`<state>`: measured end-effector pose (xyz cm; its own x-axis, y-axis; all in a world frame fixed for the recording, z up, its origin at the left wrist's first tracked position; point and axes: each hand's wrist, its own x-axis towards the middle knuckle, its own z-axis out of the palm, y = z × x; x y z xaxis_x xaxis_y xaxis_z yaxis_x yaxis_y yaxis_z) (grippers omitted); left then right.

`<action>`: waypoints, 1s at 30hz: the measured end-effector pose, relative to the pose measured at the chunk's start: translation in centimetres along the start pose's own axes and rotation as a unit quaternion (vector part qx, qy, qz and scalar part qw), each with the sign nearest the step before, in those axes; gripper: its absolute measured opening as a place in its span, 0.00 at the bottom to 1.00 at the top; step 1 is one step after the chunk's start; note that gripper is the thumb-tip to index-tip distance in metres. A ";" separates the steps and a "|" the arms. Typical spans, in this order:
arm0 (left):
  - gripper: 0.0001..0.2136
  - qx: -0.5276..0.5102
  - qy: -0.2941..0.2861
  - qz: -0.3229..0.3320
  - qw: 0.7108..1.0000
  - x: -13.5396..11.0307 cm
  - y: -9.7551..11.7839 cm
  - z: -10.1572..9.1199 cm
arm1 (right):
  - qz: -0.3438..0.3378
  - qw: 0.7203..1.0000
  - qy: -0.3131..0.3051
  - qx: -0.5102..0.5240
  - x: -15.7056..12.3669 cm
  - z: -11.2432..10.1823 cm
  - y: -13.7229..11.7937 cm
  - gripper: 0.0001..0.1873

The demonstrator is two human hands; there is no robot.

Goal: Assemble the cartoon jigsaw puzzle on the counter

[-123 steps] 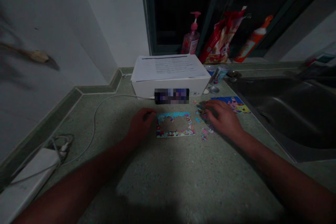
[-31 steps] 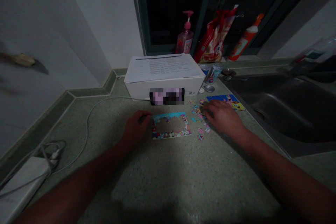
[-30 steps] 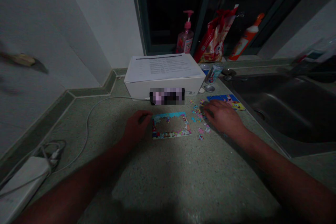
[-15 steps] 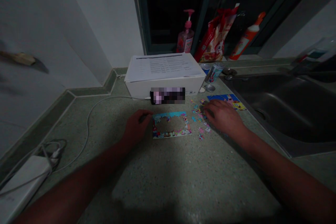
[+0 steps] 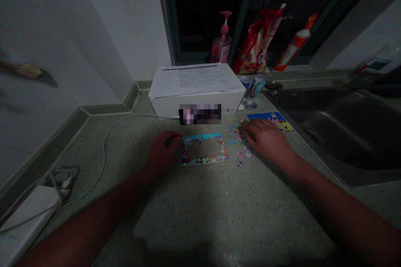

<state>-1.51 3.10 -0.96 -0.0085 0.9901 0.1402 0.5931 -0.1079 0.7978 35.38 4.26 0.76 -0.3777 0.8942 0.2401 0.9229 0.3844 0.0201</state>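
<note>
My left hand (image 5: 163, 151) rests on the counter, curled, its fingertips at the left edge of a partly built jigsaw puzzle (image 5: 205, 159). The puzzle is a colourful cartoon border around a bare central gap showing the counter. Whether those fingers pinch a piece, I cannot tell. My right hand (image 5: 266, 141) lies spread over a scatter of small loose puzzle pieces (image 5: 236, 135), hiding some of them. More pieces (image 5: 240, 159) lie just below it. Beyond my right fingers is a small cartoon picture card (image 5: 271, 117).
A white box (image 5: 196, 106) topped with printed paper stands behind the puzzle. A drink can (image 5: 256, 86) stands beside it. On the right is a steel sink (image 5: 332, 133). A white cable (image 5: 105, 154) runs to a power strip (image 5: 28, 217) at left.
The view has shifted slightly left since the oldest frame. Both hands stay almost in place, and the right hand still lies over the loose pieces.
</note>
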 end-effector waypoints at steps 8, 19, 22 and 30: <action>0.11 -0.007 0.001 -0.004 1.000 -0.1 0.0 0.0 | -0.007 1.000 0.011 -0.002 -0.1 -0.4 -0.2 0.16; 0.12 0.004 0.005 0.001 1.000 0.0 -0.1 0.0 | -0.077 0.996 -0.020 0.051 -0.5 -1.7 -0.8 0.12; 0.12 0.004 0.003 -0.002 1.000 0.0 0.0 0.0 | -0.090 0.993 -0.031 0.063 -0.6 -1.9 -0.9 0.11; 0.12 0.004 0.004 0.007 1.000 0.1 -0.1 0.1 | -0.107 0.991 -0.015 0.079 -0.7 -1.4 -1.6 0.12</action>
<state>-1.49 3.21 -1.08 -0.0068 0.9879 0.1552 0.6003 -0.1201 0.7907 34.30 2.70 1.94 -0.5671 0.7945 0.2173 0.7999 0.5942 -0.0848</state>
